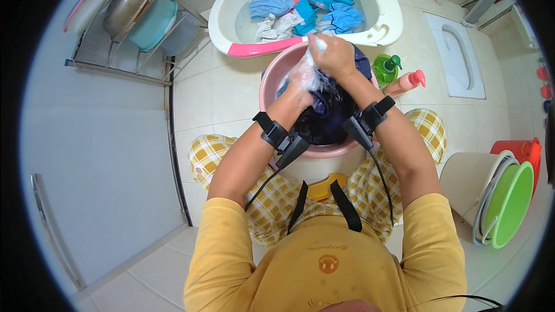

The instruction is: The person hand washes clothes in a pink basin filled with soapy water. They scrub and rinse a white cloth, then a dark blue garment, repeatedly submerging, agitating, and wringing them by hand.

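Observation:
A pink plastic basin (268, 91) stands on the floor before me with dark navy wet cloth (323, 123) in it. Over its far half, my left hand (301, 82) is covered in white suds and grips part of the soapy cloth. My right hand (334, 55) is closed in a fist on the same cloth, just above and to the right of the left, with foam at its fingers. Suds hide much of the left fingers. Part of the navy cloth hangs near the basin's far right rim.
Beyond the basin sits a white and pink baby bathtub (264, 50) holding water and blue, pink and white clothes (305, 13). A green pump bottle (385, 69) and a pink pump bottle (405, 83) stand right. Further right are a squat toilet (459, 60) and stacked buckets (472, 182); a metal rack (117, 71) is left.

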Demonstrator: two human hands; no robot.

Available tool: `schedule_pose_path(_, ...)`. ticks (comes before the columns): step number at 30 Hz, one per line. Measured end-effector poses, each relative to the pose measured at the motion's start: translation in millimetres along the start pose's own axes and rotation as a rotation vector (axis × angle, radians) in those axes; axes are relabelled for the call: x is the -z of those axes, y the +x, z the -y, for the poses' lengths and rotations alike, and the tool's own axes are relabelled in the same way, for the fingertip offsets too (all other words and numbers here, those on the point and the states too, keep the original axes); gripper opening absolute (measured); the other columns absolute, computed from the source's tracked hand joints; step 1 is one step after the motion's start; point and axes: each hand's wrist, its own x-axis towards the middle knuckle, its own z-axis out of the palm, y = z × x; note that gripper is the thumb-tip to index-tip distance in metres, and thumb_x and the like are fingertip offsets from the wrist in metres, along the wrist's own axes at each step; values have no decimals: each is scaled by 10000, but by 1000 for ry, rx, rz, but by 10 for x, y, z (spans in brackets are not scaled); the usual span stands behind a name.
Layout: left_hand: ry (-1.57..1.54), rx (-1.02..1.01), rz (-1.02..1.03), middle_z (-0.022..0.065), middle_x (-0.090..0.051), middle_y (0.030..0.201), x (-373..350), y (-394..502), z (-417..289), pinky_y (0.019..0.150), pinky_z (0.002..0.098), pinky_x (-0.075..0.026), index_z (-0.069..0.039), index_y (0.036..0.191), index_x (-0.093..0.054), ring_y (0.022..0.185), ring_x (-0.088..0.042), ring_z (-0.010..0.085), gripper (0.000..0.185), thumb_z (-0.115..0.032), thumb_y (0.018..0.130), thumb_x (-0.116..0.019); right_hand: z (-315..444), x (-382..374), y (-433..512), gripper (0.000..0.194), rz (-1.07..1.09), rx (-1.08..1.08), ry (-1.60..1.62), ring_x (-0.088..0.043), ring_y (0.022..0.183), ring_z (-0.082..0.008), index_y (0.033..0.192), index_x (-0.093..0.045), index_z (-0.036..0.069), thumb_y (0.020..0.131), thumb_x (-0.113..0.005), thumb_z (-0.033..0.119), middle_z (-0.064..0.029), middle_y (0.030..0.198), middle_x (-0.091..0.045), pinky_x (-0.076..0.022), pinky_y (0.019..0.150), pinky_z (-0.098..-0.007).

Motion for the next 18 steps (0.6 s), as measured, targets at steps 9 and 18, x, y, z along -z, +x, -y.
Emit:
schedule_pose_path(9,-12,-43,119,42,-585,938,8,-53,-158,685,295,-465,-49,972,-577,816,-562,143,257,-264,866,-483,-455,-326,-67,163,-69,23,-26,-585,680,-329,746,-554,92,770,-489,240,-133,693,-591,-467,573,-420)
schedule_pose_path(18,-229,110,530,112,-585,1008,292,-70,-614,805,334,-467,-1,1074,-515,900,-581,210,419,-366,880,-442,-578,356,149,569,1116,-283,480,-500,1016,-177,1077,-581,31,644,-707,378,-89,1091,-559,-352,900,-269)
